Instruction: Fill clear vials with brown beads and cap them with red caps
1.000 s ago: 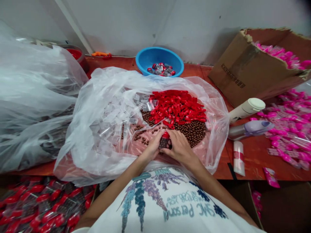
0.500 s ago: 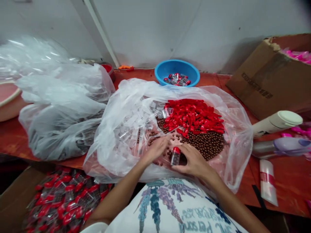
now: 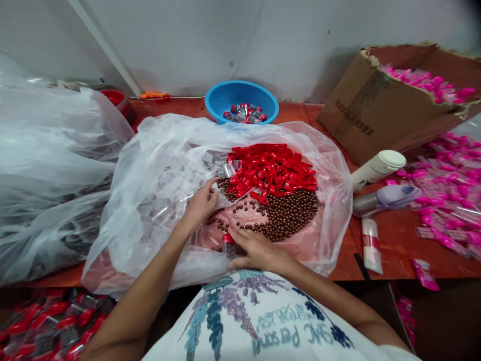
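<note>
My left hand (image 3: 203, 203) reaches to the right edge of the pile of clear plastic tubes (image 3: 175, 185). Its fingers are bent and a little apart, with nothing visible between them. Low in front of my body, my right hand (image 3: 261, 250) has a small clear bottle (image 3: 228, 249) with a red cap between thumb and fingers; dark contents show through its wall. Brown beads (image 3: 291, 215) lie in a heap beyond that hand, some scattered toward the left. Red caps (image 3: 272, 168) are piled behind the beads. A translucent plastic sheet (image 3: 328, 210) surrounds everything.
A blue basin (image 3: 214, 103) with several capped bottles stands behind the sheet. Full plastic bags (image 3: 56, 165) crowd the left; a carton (image 3: 356, 108) stands back right. A cream flask (image 3: 376, 170), a purple-topped bottle (image 3: 391, 198) and pink packets (image 3: 451, 200) occupy the right side.
My left hand has moved up and away from the bottle to the tubes. The right hand stays at the bottle. The view has shifted right, showing more pink packets.
</note>
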Available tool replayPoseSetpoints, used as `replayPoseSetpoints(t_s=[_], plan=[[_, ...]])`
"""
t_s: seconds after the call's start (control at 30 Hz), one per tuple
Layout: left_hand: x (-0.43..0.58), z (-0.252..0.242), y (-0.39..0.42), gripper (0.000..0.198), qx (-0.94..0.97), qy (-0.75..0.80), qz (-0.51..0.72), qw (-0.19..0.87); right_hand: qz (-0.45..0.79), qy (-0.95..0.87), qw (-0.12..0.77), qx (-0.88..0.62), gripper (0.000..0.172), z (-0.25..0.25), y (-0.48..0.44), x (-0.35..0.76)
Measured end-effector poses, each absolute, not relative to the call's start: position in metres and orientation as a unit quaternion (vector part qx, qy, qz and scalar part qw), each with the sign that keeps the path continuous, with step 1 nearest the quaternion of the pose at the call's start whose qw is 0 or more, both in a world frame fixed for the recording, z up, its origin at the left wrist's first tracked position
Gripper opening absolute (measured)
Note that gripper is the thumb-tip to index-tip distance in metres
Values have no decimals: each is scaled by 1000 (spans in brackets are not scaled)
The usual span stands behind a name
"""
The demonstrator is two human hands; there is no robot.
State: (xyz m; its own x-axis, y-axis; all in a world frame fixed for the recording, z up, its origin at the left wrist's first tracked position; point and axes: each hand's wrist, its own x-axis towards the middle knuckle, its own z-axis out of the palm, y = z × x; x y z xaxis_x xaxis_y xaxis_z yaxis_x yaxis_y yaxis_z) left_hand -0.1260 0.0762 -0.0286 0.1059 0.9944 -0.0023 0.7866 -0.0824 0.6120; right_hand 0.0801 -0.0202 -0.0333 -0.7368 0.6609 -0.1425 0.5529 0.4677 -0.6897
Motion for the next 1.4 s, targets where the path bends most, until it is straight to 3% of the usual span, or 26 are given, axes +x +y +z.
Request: replayPoseSetpoints(t_s=[0.1, 0.2, 0.27, 0.43, 0.6, 0.93, 1.23, 1.4], plan=[[-97, -37, 65, 44, 662, 564, 259, 420, 339, -876, 97, -328, 83, -36, -21, 74], [-72, -51, 55, 40, 586, 531, 262, 553, 320, -889, 111, -308, 35, -31, -22, 86], [-62, -58, 53, 37, 555, 523, 266, 590, 323, -870, 133, -348, 21, -28, -21, 105], [-43, -74, 57, 29, 601, 495, 264, 570, 302, -729, 249, -562, 24, -35, -14, 171], [-17, -89, 59, 32, 616, 488, 224, 577, 251, -662, 252, -660, 25, -57, -12, 218], [24, -88, 55, 29, 573, 458, 229, 640, 375, -556, 319, -670, 31, -82, -11, 223], [19, -83, 48, 40, 375, 417, 257, 787, 483, -474, 403, -617, 34, -72, -5, 215], [7, -71, 44, 49, 318, 414, 295, 800, 454, -519, 384, -614, 33, -63, 6, 208]])
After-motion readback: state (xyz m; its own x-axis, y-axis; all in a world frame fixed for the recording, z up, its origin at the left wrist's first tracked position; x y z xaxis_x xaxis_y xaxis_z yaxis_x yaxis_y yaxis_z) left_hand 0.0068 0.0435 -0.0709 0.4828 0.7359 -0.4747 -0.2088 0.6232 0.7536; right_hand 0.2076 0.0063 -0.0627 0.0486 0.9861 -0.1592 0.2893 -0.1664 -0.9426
